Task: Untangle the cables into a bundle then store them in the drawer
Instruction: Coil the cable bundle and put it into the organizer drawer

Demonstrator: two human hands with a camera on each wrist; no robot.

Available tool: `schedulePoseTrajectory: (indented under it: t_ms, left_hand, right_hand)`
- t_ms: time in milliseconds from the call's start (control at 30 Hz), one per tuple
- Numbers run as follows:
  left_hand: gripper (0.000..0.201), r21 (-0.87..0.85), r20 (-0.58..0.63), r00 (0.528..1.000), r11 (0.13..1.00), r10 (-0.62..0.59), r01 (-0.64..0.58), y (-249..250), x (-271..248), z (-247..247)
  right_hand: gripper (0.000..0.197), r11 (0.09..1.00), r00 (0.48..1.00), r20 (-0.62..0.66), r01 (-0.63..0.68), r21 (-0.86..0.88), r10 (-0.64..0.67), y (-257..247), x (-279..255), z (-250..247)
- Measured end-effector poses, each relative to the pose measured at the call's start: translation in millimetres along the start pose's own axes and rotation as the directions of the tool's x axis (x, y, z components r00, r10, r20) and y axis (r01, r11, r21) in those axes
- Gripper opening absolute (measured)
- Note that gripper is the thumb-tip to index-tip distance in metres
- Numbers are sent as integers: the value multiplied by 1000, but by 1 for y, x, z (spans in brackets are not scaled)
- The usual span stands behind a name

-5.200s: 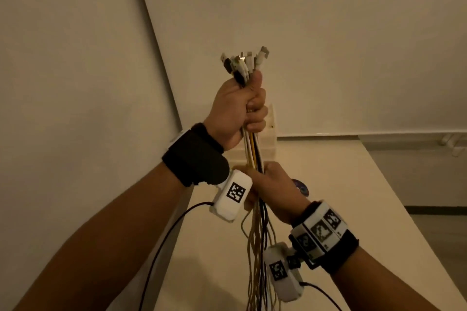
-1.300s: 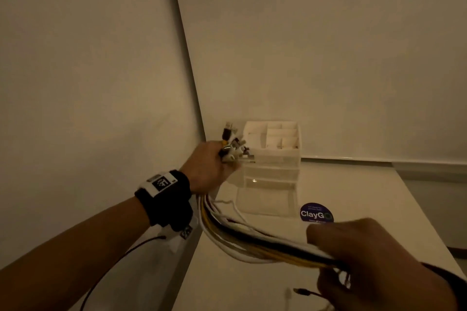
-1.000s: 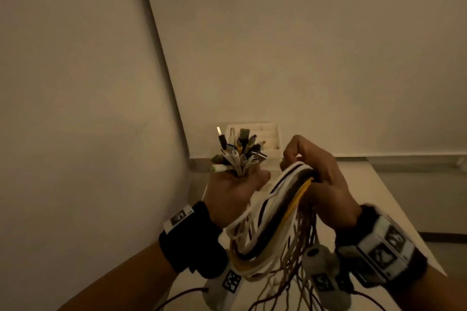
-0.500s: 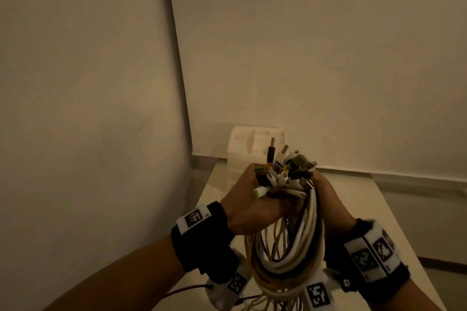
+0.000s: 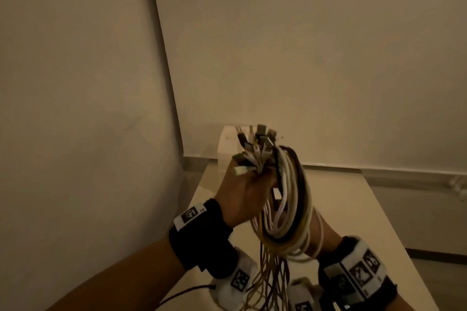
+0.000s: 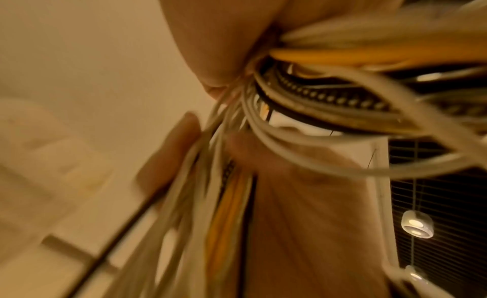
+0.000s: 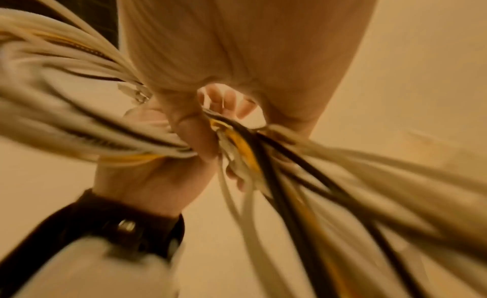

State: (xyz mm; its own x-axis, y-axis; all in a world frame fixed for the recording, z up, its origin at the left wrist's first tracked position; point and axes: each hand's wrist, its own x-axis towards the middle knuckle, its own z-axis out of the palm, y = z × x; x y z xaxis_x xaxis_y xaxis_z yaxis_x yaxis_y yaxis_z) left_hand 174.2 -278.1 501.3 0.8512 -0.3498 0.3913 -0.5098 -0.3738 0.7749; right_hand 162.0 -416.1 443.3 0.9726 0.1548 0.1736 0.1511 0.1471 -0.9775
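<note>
A bundle of white, black and yellow cables (image 5: 290, 199) is folded into a loop in front of me. My left hand (image 5: 246, 192) grips it just under the cluster of plugs (image 5: 257, 149), which stick upward. My right hand (image 5: 326, 228) is lower and mostly hidden behind the loop, with a white strand lying over its wrist. In the right wrist view its curled fingers (image 7: 225, 100) close around the cables (image 7: 263, 156), next to my left hand (image 7: 147, 177). Loose ends hang below. The left wrist view is blurred and shows cables (image 6: 316, 119) crossing the palm.
A white drawer organiser (image 5: 225, 149) stands at the back left of the pale table (image 5: 366, 222), partly hidden by the plugs. Walls close the left side and the back. The table's right edge drops to the floor.
The straight bundle was folded into a loop between both hands. Since half a second ago my right hand has sunk lower behind the loop, and the plugs have risen a little.
</note>
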Motion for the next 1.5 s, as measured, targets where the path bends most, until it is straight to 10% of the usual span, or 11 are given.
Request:
schedulePoseTrajectory:
  t_ms: [100, 233, 433, 567, 767, 900, 1067, 1200, 1333, 1500]
  left_hand:
    - [15, 26, -43, 996, 997, 76, -75, 9, 17, -5]
    - [21, 138, -233, 944, 969, 232, -204, 4, 38, -5]
    - [24, 268, -175, 947, 938, 270, -218, 2, 44, 1]
    - [11, -68, -126, 991, 997, -52, 43, 15, 45, -4]
    - [10, -228, 19, 995, 969, -95, 96, 9, 48, -6]
    - [7, -279, 145, 988, 956, -50, 89, 7, 41, -7]
    - [15, -296, 195, 981, 954, 13, 46, 7, 37, -9]
    - [11, -283, 95, 995, 959, 12, 16, 8, 37, -5]
    - [13, -293, -147, 989, 956, -26, -18, 5, 46, -11]
    - [22, -440, -190, 976, 898, -107, 13, 7, 56, -7]
  right_hand:
    - [79, 995, 1000, -11, -20, 101, 21, 12, -9, -13]
    - [69, 895, 995, -19, 98, 435, -100, -26, -29, -41]
    - [34, 1000, 997, -82, -10, 29, 12, -70, -13, -21]
    - [19, 1000, 986, -164, 0, -16, -3, -67, -2, -19]
    - [2, 996, 988, -147, 42, -79, -53, -70, 1, -12]
    - [35, 982, 968, -241, 25, -185, -70, -66, 6, -13]
    - [23, 949, 935, -288, 122, -290, -208, -64, 0, -8]
    - [20, 952, 930, -235, 240, -191, -282, -54, -5, -11]
    - [75, 946, 984, 79, 127, 297, -157, -32, -13, -35]
    - [56, 997, 997, 77, 12, -74, -6, -7, -2, 7]
